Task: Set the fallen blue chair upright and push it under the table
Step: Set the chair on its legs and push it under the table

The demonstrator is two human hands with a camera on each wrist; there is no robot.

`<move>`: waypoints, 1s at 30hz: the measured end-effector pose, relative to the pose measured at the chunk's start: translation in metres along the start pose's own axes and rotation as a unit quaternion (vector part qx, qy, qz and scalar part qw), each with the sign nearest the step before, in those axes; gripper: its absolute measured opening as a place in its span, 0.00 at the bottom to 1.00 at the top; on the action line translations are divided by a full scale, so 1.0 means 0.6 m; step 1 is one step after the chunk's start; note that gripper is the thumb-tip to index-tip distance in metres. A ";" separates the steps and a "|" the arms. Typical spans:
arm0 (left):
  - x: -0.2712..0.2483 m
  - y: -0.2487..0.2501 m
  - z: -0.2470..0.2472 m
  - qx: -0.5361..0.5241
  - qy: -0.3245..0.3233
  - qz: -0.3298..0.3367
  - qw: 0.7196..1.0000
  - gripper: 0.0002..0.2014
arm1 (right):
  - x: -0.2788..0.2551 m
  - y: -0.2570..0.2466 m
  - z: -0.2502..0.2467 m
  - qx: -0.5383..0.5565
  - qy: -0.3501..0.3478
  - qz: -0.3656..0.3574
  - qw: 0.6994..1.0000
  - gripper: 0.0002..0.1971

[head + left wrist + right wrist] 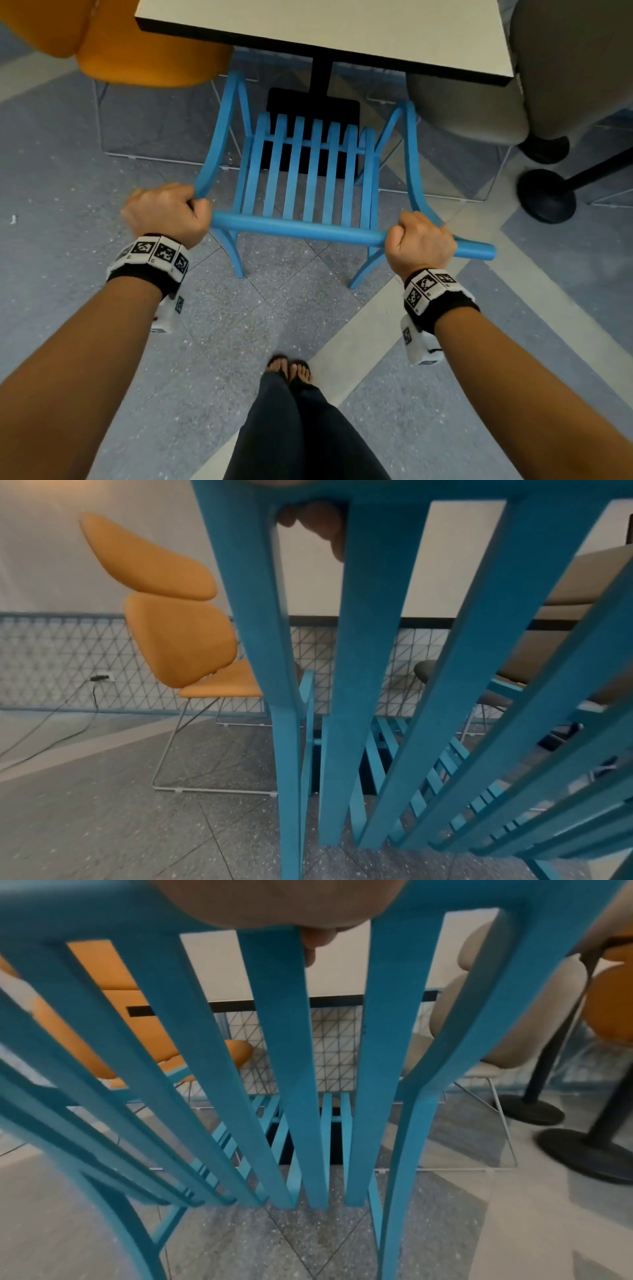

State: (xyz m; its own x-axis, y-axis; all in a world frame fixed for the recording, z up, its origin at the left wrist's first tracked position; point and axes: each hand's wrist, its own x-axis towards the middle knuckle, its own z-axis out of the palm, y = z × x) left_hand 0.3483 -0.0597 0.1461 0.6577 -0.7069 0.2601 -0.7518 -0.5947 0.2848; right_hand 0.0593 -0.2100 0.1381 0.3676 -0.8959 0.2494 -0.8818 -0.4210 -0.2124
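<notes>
On blue chair (310, 178): both fists; unlabelled

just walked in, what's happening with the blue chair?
A person stands behind the blue chair, both hands gripping its top rail: left hand at the left end, right hand near the right end. The chair is already upright on the floor, facing the white table. Its front reaches the table's edge, but most of the seat is still out. An orange chair and a grey chair flank it. Pushing in isn't finished.
</notes>
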 end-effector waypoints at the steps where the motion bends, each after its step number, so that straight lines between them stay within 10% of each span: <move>1: 0.004 -0.005 0.001 0.001 -0.006 0.004 1.000 0.14 | 0.000 -0.002 0.001 0.002 0.000 0.002 1.000 0.14; 30: -0.042 0.029 -0.021 0.014 -0.086 -0.012 0.996 0.18 | -0.031 0.049 -0.032 -0.024 -0.067 0.002 0.997 0.18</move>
State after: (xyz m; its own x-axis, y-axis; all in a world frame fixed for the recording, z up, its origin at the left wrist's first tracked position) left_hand 0.3195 -0.0475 0.1562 0.6598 -0.7459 0.0905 -0.7384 -0.6214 0.2618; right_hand 0.0210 -0.2032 0.1454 0.3968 -0.9101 0.1192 -0.8956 -0.4123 -0.1671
